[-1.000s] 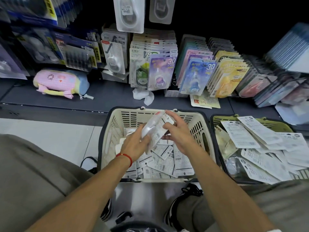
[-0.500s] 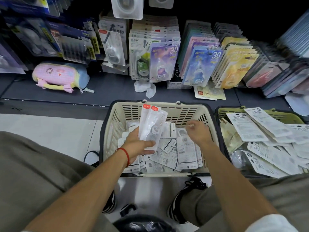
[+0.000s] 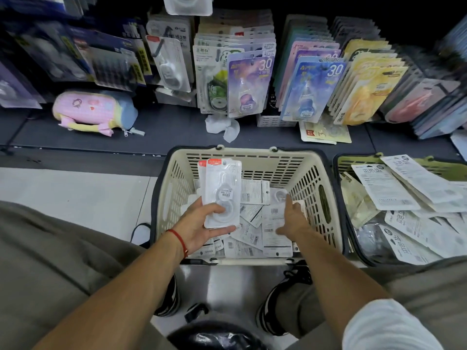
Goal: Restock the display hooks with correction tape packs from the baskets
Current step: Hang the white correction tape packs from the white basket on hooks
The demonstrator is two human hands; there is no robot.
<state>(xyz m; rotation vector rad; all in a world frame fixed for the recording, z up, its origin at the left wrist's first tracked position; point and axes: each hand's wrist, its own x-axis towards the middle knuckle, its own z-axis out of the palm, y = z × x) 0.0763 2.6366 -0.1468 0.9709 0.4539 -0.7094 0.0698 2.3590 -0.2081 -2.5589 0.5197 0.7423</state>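
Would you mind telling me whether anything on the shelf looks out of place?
Yes: a crumpled white tissue lies on the dark shelf below the hanging packs, and a pink pencil case sits among hanging stationery, looking misplaced.

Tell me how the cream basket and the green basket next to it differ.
The cream basket sits in front of the person, with both hands inside; the green basket stands to its right, cut off by the frame, untouched. The cream basket's packs are small; the green basket's look larger and pile up to its rim. Both are slotted plastic with dark rims, holding packs lying mostly white backs up.
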